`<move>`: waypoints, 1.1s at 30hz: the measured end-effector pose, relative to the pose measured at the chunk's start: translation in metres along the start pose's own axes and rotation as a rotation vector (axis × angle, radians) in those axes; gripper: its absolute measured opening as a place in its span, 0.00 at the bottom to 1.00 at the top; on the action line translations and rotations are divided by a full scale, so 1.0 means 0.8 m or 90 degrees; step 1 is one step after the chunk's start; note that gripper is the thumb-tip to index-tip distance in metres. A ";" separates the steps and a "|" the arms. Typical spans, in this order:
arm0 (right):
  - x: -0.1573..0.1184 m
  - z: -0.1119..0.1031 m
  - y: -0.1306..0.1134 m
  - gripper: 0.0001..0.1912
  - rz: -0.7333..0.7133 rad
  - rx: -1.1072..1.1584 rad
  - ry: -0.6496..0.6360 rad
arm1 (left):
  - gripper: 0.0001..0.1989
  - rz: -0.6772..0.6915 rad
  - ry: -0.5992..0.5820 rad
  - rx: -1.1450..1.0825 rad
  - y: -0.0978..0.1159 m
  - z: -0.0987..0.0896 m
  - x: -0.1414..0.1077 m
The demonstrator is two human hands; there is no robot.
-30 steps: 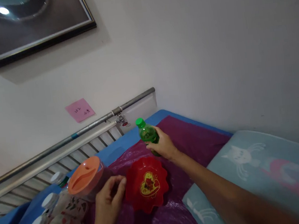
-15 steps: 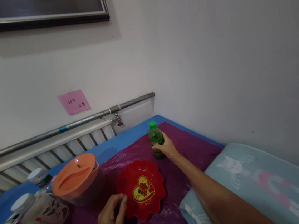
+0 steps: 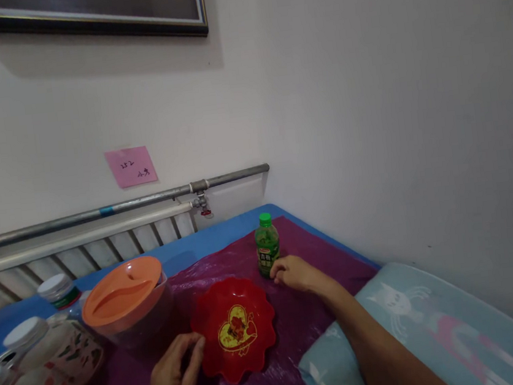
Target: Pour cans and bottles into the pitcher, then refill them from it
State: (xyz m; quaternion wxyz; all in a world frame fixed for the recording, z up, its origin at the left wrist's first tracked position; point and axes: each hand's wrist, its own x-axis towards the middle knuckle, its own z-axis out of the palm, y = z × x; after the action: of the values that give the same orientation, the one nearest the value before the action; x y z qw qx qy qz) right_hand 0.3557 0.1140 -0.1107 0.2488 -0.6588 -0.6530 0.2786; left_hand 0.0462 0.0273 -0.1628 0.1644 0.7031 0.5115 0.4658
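Observation:
A green plastic bottle [image 3: 267,247] with a green cap and a printed label stands upright on the purple sheet. My right hand [image 3: 296,273] is at its lower right, fingers curled in, with nothing seen in them; whether it still touches the bottle I cannot tell. A red scalloped plate [image 3: 260,309] with a yellow heart print lies flat in front of me. At the plate's left rim is my left hand [image 3: 177,371], thumb and fingers bent with a gap between them, holding nothing that I can see.
Left of the plate stands a bowl with an orange lid [image 3: 124,294]. Several white-capped jars [image 3: 55,357] line the left side. A light-blue pillow [image 3: 419,322] lies at right. Behind are a radiator [image 3: 124,248], a pipe [image 3: 155,198] and the walls.
My right hand has come off the bottle's side, down and toward me, and its fingers have curled. The bottle stays standing. The view has shifted slightly.

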 end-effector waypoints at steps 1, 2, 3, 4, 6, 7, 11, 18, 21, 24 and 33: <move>-0.002 0.006 -0.002 0.06 -0.002 -0.025 -0.031 | 0.10 -0.001 0.004 0.002 -0.001 0.000 0.000; -0.004 0.012 -0.003 0.04 -0.004 -0.049 -0.049 | 0.10 -0.003 0.007 0.004 -0.003 0.000 -0.001; -0.004 0.018 -0.004 0.03 -0.006 -0.071 -0.059 | 0.10 -0.003 0.009 0.004 -0.004 0.001 -0.001; -0.003 0.023 -0.005 0.06 -0.009 -0.090 -0.063 | 0.11 -0.003 0.009 0.004 -0.005 0.001 -0.002; 0.001 0.029 -0.004 0.13 -0.015 -0.119 -0.062 | 0.11 -0.004 0.000 0.006 -0.005 0.000 -0.003; 0.004 0.031 -0.004 0.15 -0.018 -0.130 -0.059 | 0.11 -0.005 -0.004 0.009 -0.005 0.000 -0.003; 0.017 0.036 0.002 0.16 -0.028 -0.167 -0.028 | 0.11 -0.005 -0.017 0.014 -0.004 0.001 -0.003; 0.037 0.047 0.016 0.17 -0.034 -0.229 0.042 | 0.12 -0.030 -0.036 0.006 -0.008 0.007 -0.004; 0.041 0.052 0.018 0.20 -0.027 -0.248 0.052 | 0.12 -0.036 -0.050 0.006 -0.008 0.009 -0.005; 0.042 0.056 0.017 0.27 -0.026 -0.258 0.056 | 0.11 -0.025 -0.039 -0.003 -0.006 0.010 -0.005; 0.050 0.069 0.022 0.27 -0.043 -0.289 0.030 | 0.10 -0.030 -0.056 -0.026 -0.011 0.013 -0.008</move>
State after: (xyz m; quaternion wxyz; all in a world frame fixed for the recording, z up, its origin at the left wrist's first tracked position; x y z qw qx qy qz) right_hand 0.3299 0.1514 -0.1646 0.1186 -0.6819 -0.7147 0.1010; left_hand 0.0497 0.0282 -0.1775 0.2121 0.7072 0.5107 0.4404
